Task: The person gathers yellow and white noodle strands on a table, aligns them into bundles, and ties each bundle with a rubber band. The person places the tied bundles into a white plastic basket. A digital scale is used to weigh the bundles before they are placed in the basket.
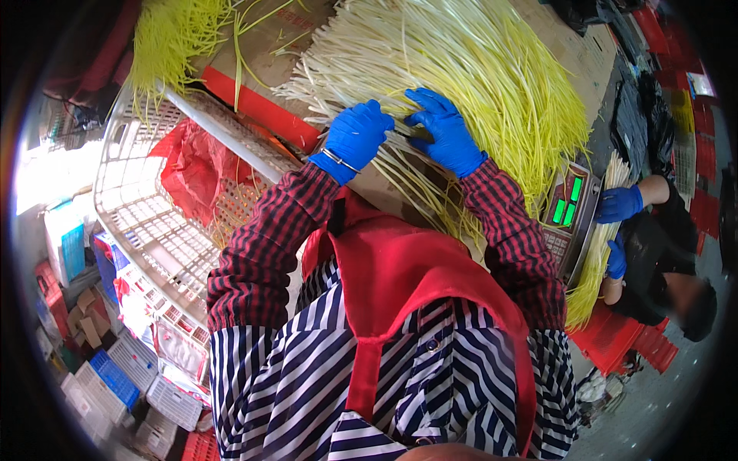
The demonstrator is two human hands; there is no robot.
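Note:
Both of my hands wear blue gloves and are at the near edge of a large heap of yellow garlic chives (438, 52), pale stems to the left, yellow leaves to the right. My left hand (356, 137) has its fingers curled in over the pale stem ends, with a bracelet around the wrist. What lies within those fingers is hidden. My right hand (445, 131) rests on the chives, fingers bent and spread apart from the thumb. Between the hands is a small dark spot I cannot make out. A few loose chive stalks (412, 181) trail toward my red apron (403, 259).
A white plastic basket (167, 230) holding a red plastic bag (193, 173) stands at left. More chives (173, 40) lie at upper left. At right are a digital scale (568, 213) and a co-worker's gloved hands (620, 204) holding a chive bundle (599, 248). Stacked crates (115, 377) stand lower left.

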